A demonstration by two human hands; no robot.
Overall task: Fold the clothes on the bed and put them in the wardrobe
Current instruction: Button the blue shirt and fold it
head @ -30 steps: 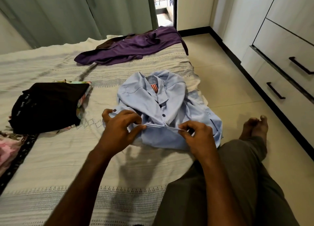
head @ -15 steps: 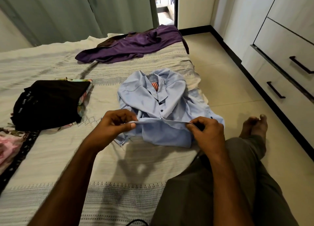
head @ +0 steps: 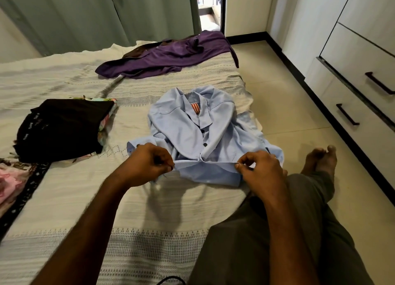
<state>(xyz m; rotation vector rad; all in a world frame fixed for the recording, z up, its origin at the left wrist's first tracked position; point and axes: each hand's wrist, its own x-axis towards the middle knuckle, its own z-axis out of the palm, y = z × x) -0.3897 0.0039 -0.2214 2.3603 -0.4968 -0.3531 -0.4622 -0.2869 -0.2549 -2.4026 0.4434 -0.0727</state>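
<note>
Blue shirt (head: pixel 203 135) lies collar-up on the bed (head: pixel 74 199); we note left hand (head: pixel 147 162) and right hand (head: pixel 259 169) fingers pinching its hem taut, presumably to square the fold

A light blue shirt (head: pixel 205 132) lies collar-far on the bed (head: pixel 70 190), near its right edge. The left hand (head: pixel 149 163) and right hand (head: pixel 259 170) each pinch an end of the shirt's near folded edge, stretched between them. A black folded pile (head: pixel 62 126) sits at left, a purple garment (head: pixel 168 54) lies far, and wardrobe drawers (head: pixel 361 92) stand right.
</note>
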